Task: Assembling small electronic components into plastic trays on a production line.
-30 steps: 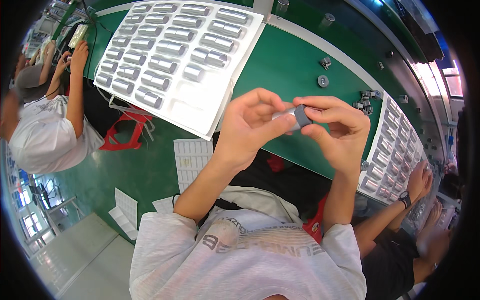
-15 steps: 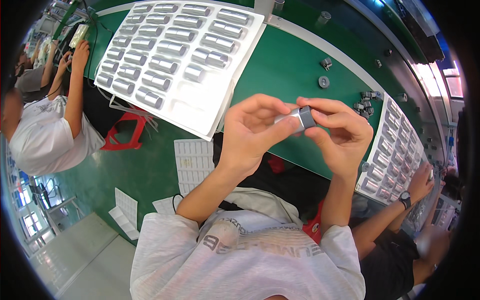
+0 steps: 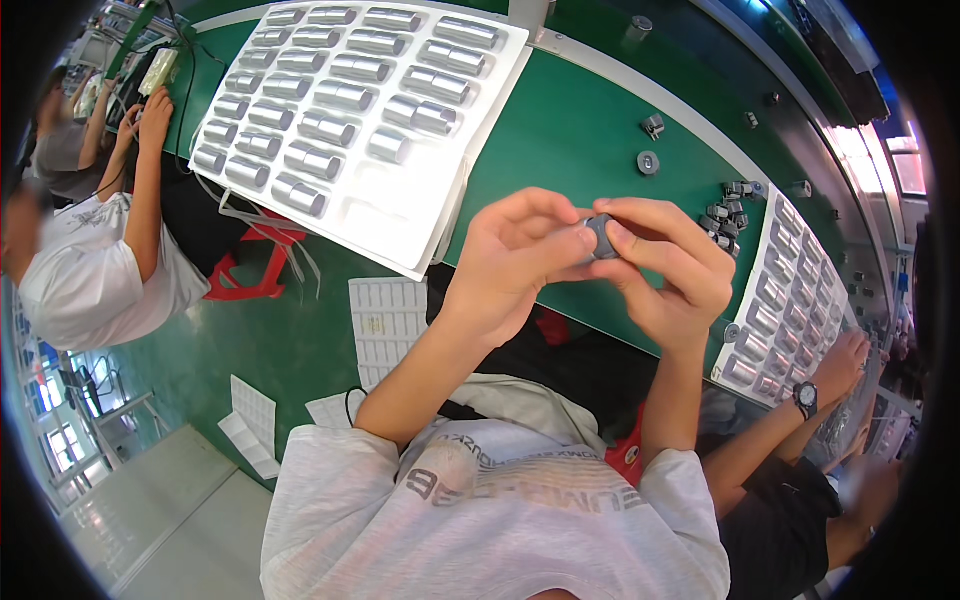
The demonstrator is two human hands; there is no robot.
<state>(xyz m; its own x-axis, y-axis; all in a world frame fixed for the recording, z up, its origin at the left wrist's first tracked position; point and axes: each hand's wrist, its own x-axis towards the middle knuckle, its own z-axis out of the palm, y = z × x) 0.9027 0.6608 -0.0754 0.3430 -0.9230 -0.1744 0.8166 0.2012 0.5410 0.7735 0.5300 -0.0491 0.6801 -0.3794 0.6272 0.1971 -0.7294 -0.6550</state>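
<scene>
A small silvery metal cylinder with a dark grey end piece (image 3: 602,238) is pinched between my two hands above the green bench. My left hand (image 3: 515,262) closes its thumb and fingers round the body, which is mostly hidden. On the grey end, the thumb and fingers of my right hand (image 3: 672,258) are closed. Left of my hands lies a white moulded tray (image 3: 400,195) with rows of similar metal cylinders. One cylinder in it, a shorter one (image 3: 389,146), sits beside bare pockets.
Grey end pieces (image 3: 648,163) stand on the green bench (image 3: 570,120), with a cluster (image 3: 727,212) further right. A second filled tray (image 3: 770,300) lies at right, where a co-worker's hand (image 3: 843,365) reaches. Another person (image 3: 110,260) works at far left beside a red stool (image 3: 250,270).
The cylinder has turned, so its dark end now faces more toward me and its silvery body is mostly covered. My right fingers have shifted slightly left over the end piece.
</scene>
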